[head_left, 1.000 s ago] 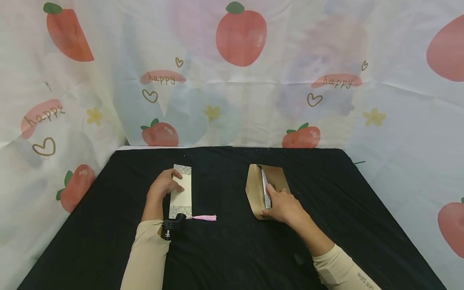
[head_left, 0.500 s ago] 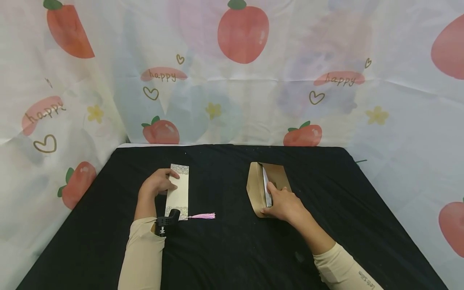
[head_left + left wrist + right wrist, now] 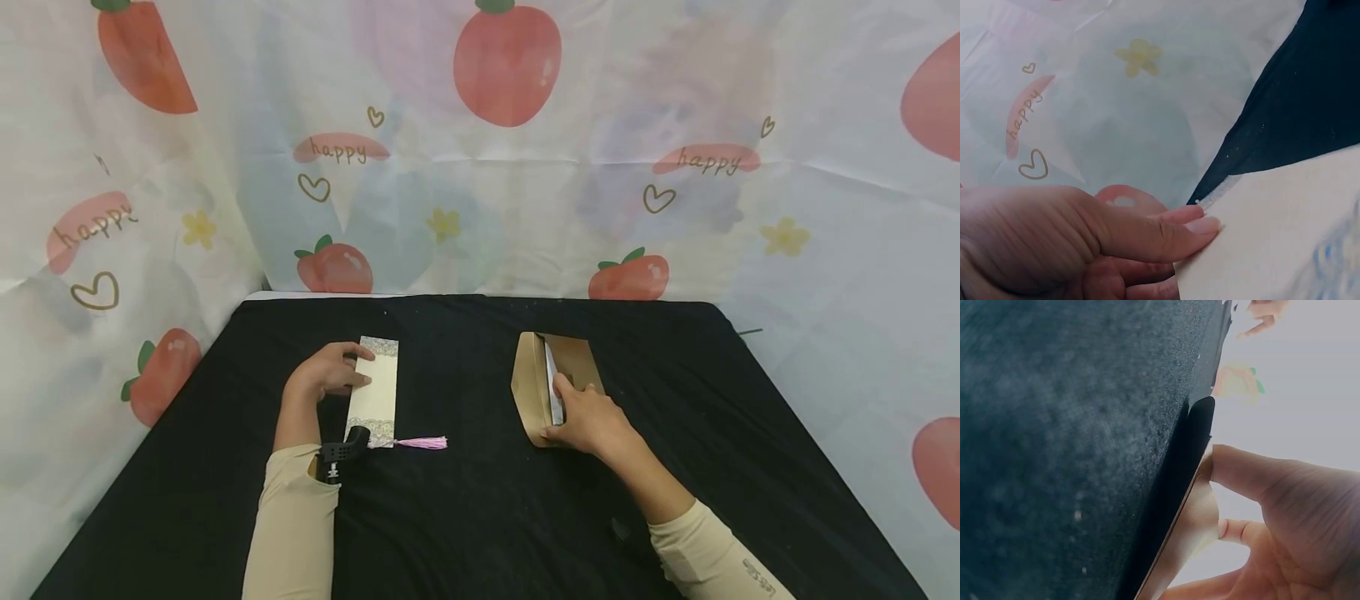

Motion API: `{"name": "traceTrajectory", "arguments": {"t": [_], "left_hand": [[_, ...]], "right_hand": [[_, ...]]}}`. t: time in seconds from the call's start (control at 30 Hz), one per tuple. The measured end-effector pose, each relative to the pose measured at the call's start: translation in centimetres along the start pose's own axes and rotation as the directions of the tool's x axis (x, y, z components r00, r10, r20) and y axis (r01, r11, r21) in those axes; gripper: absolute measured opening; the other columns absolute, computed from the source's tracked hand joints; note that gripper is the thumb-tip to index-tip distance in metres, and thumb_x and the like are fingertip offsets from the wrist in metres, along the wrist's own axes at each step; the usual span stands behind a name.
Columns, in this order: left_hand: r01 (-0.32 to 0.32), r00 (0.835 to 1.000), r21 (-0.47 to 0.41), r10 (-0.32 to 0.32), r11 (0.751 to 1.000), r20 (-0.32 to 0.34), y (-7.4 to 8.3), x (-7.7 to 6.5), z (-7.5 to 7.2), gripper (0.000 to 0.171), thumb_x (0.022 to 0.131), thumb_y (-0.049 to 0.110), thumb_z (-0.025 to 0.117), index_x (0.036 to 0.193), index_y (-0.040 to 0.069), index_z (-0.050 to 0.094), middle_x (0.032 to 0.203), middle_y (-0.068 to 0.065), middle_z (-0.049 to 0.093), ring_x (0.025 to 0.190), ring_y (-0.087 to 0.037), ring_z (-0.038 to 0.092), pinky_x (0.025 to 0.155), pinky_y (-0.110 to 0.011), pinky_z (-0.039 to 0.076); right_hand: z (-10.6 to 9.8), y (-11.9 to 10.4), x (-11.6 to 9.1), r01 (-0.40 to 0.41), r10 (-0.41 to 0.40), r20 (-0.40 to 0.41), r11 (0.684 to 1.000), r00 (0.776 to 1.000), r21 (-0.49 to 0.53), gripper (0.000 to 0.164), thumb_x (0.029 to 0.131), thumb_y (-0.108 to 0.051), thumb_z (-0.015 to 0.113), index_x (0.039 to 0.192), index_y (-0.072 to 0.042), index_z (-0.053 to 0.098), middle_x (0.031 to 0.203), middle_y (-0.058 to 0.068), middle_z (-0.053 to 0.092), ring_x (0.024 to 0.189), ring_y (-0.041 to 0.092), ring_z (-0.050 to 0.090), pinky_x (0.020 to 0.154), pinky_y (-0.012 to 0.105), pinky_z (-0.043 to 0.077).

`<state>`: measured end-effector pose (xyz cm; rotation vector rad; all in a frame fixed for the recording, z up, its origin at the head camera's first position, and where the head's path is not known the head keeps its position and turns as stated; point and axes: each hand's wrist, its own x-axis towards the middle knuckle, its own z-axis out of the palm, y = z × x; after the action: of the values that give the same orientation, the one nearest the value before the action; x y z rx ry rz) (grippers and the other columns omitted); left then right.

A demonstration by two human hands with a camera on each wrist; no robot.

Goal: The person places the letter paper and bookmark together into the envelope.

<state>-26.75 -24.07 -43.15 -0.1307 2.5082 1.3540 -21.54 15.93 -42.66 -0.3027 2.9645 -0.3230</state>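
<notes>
A cream bookmark [image 3: 377, 387] with lacy patterned ends and a pink tassel [image 3: 422, 442] is on the left in the head view. My left hand [image 3: 330, 369] pinches its left edge near the far end, the thumb lying on the printed face. In the left wrist view, that thumb [image 3: 1188, 240] presses the card [image 3: 1285, 206], with other fingers partly hidden behind it. To the right, my right hand [image 3: 588, 419] grips a tan paper envelope [image 3: 531, 392]. The envelope's flap points left, and white paper [image 3: 552, 375] shows in its opening. In the right wrist view, thumb and fingers span the envelope [image 3: 1188, 519].
A black cloth [image 3: 465, 517] covers the table under both hands. Behind and at the sides hangs a white curtain [image 3: 510, 208] printed with fruit and "happy". A black wrist camera [image 3: 345, 450] on the left wrist overlaps the bookmark's near end.
My left hand has shifted slightly left, and its thumb now lies closer to the bookmark's left edge. The right hand and envelope keep their place. The head view has tilted down a little.
</notes>
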Motion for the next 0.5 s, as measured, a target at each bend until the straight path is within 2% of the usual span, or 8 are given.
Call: {"name": "traceTrajectory", "arguments": {"t": [0.2,0.5], "left_hand": [[-0.037,0.998,-0.056,0.039,0.998,0.041,0.2,0.1,0.0,0.045,0.084,0.007,0.071,0.126,0.005,0.056,0.095,-0.014,0.048,0.089,-0.027,0.057,0.085,-0.042,0.050],[-0.115,0.987,-0.219,0.137,0.969,0.088,1.1,0.2,0.2,0.050,0.088,0.004,0.065,0.135,0.003,0.046,0.114,-0.020,0.056,0.095,-0.029,0.060,0.085,-0.042,0.050]], "right_hand": [[0.0,-0.1,0.0,-0.002,0.002,0.001,1.000,1.000,-0.001,0.061,0.071,-0.044,0.080,0.110,-0.013,0.043,0.087,0.017,0.051,0.073,0.033,0.054,0.056,0.046,0.043],[0.1,0.0,0.1,0.003,-0.003,-0.003,1.000,1.000,-0.003,0.061,0.072,-0.044,0.080,0.109,-0.014,0.043,0.086,0.017,0.051,0.072,0.033,0.054,0.054,0.045,0.043]]}}
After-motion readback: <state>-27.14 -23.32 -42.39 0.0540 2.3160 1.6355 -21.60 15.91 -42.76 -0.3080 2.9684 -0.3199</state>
